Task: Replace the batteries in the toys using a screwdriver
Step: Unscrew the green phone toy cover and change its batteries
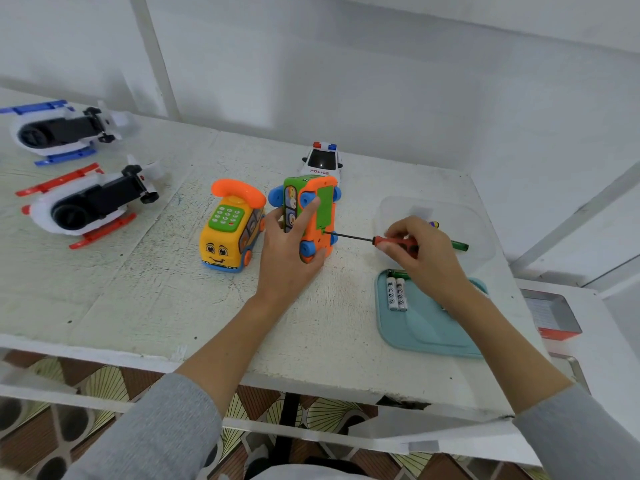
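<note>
Left hand grips tipped bus toy; screwdriver tip touches it.

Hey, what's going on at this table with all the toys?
A person is working on a toy bus tipped on its side. The left hand grips it with the underside facing right, while the right hand holds a red-handled screwdriver, its tip at the green battery cover. Two white batteries wait on a teal tray. The cover is still on.
</note>
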Demonstrator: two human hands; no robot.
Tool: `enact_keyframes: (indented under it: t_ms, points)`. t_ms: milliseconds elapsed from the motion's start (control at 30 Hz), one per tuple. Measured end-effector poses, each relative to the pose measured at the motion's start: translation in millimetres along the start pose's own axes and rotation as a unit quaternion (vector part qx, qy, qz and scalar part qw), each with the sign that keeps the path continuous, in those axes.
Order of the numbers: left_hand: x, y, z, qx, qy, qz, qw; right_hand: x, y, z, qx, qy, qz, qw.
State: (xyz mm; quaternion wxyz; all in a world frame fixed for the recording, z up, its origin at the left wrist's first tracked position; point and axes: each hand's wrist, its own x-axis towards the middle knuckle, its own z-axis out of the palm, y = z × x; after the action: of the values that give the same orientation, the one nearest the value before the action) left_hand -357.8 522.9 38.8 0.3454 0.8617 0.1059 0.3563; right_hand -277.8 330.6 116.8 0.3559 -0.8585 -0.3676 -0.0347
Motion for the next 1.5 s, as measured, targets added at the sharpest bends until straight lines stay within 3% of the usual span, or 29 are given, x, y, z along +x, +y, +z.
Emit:
enact_keyframes:
  t_ms: [233,733,833,1033,1233,1500]
  points:
    - [0,1,-1,0.0,-0.008,0.005,1.0,5,3,-3,-0.009,0.035,-0.046,0.998]
    - [0,2,-1,0.013,-0.009,0.005,1.0,7,0,-4,0.02,-0.005,-0.016,1.0]
    - [0,1,-1,0.003,-0.003,0.0,1.0,8,-1,-1,0.023,0.01,-0.051,0.998]
    - [0,1,0,0.012,-0.008,0.005,1.0,10,5,-3,0.046,0.026,-0.02,0.998]
    - [0,2,-1,0.011,-0.003,0.002,1.0,10,-2,-4,0.033,-0.017,-0.02,0.999]
    - [0,3,-2,0.003,-0.001,0.002,1.0,13,3,0,-0.004,0.005,-0.019,1.0]
